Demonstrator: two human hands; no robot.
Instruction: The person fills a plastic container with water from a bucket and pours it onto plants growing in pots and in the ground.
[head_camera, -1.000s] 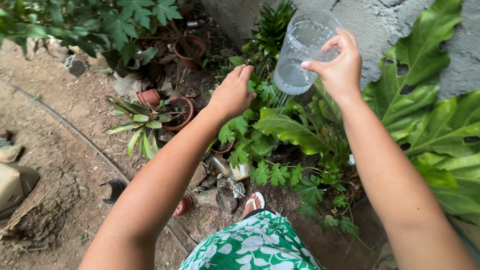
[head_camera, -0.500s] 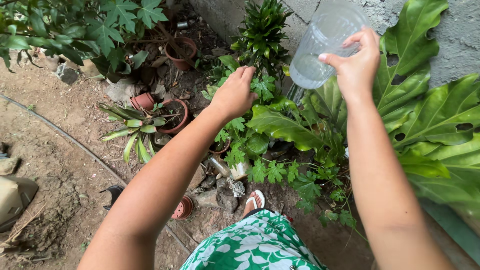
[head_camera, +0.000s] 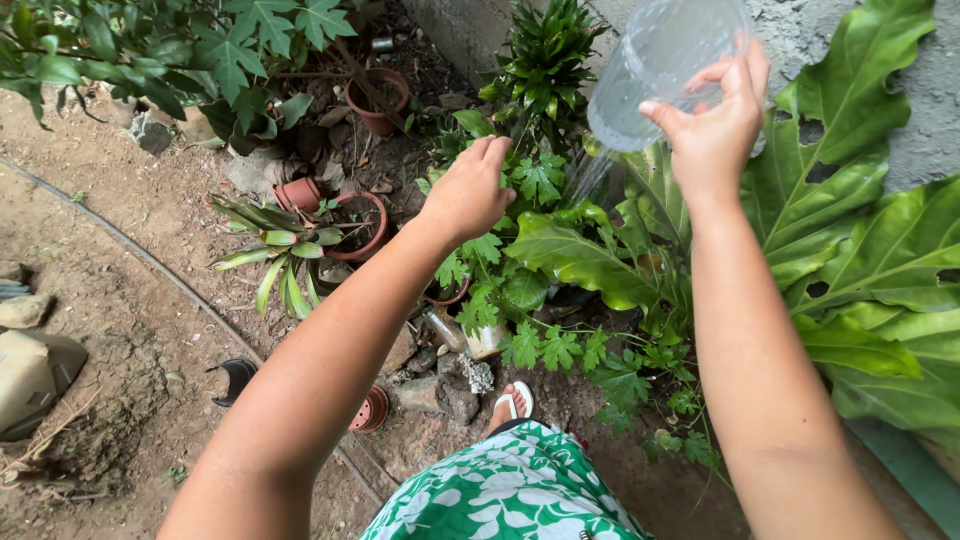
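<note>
Terracotta pots (head_camera: 378, 102) stand on bare soil near a striped-leaf plant (head_camera: 275, 255), a thin hose (head_camera: 150, 262), stones (head_camera: 440, 395) and a grey wall (head_camera: 900, 120).

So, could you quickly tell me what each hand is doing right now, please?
Left hand: open, palm down, holding nothing, over the small leafy plant.
Right hand: closed on the clear plastic jar.

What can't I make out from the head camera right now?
- Clear jar: its top is cut off by the upper frame edge; the right hand covers part of its side.
- Water level inside: blurred, unclear.
- Left hand: its fingertips hide whatever leaf they touch.
- Pot under the broad leaves: hidden by foliage.
</note>
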